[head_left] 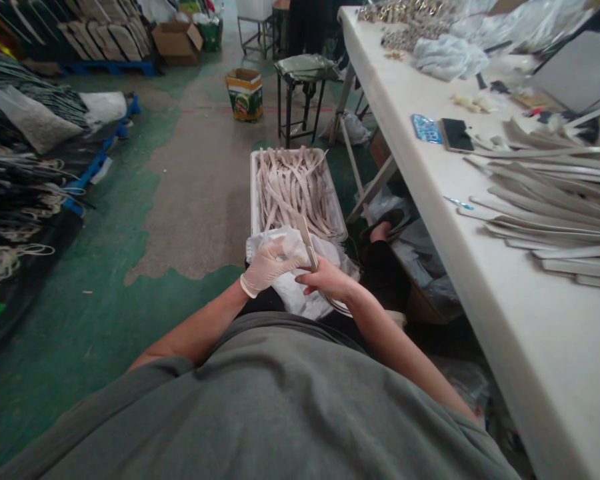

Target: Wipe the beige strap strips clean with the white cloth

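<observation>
My left hand (267,268) wears a thin pale glove and is closed around a crumpled white cloth (293,244). Beside it, my bare right hand (331,279) grips a light beige strap (307,241) whose upper end points up and away from me. The strap's other part seems to curve down below my right hand, partly hidden. White plastic sheeting (300,297) covers my lap under both hands. Just beyond them, a white crate (254,193) holds many similar beige straps (295,187) lying lengthwise.
On my right runs a long white table (460,267) bearing grey-beige straps (555,207), a phone (457,135) and a blue packet (427,129). A stool (305,70) and a printed carton (245,95) stand ahead. Blue pallets (97,163) with bundled cords line the left.
</observation>
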A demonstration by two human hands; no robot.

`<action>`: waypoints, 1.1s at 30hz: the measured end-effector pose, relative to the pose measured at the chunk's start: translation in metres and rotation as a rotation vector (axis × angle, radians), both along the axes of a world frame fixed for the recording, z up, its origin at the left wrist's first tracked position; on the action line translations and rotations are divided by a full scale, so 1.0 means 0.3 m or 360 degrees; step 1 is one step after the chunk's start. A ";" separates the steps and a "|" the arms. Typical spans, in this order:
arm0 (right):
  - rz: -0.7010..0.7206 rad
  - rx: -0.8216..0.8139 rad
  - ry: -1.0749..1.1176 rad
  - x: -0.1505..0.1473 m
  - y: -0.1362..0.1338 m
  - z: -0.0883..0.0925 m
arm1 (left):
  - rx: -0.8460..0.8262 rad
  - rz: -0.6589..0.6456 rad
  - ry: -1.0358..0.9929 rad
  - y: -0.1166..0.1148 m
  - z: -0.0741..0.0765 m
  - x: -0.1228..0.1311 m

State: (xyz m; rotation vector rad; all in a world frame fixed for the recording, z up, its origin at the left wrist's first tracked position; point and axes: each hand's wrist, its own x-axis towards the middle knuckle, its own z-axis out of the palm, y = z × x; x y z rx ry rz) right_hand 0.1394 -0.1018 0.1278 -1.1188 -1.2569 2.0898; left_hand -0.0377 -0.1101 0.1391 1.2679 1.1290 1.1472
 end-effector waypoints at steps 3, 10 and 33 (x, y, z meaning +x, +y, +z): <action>-0.0017 -0.0222 0.0188 0.010 0.015 0.015 | -0.0204 0.0163 -0.0181 0.012 -0.028 -0.015; -0.0461 -0.0445 0.0329 -0.013 0.047 0.001 | -0.0334 0.0323 -0.0496 -0.028 -0.090 -0.019; -0.0302 -0.0074 0.0247 0.070 0.014 -0.032 | -0.0674 -0.0272 -0.0481 -0.156 -0.155 0.182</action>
